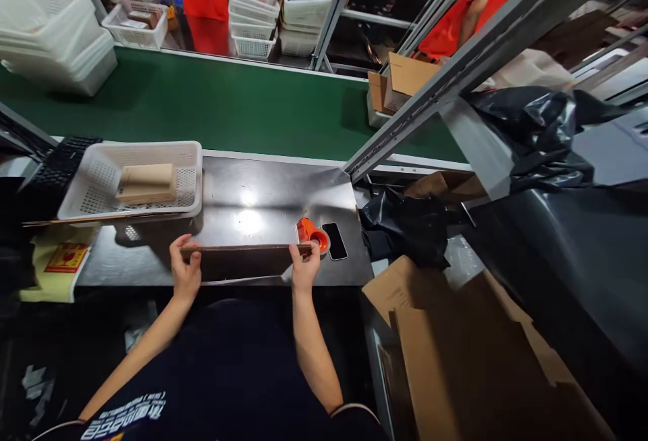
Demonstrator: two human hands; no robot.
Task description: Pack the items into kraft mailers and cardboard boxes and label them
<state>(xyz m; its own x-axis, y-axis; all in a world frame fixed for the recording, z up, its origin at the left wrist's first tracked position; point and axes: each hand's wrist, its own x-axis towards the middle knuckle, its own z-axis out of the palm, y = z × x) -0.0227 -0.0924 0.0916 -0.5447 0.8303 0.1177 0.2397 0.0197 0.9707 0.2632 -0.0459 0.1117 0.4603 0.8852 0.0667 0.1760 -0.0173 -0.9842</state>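
Both my hands hold a flat brown cardboard piece [246,249] edge-on above the shiny steel worktable [273,191]. My left hand [185,272] grips its left end, fingers curled over the top edge. My right hand [304,267] pinches the right end. Just beyond my right hand lie an orange tape dispenser [311,234] and a black phone [335,241], side by side on the table.
A white basket [96,188] holding a brown box [148,183] sits at the table's left. Behind runs a green conveyor belt [227,107] with stacked white baskets [55,39]. Folded cardboard [466,346] and black plastic bags [405,221] lie right. People in orange stand beyond the belt.
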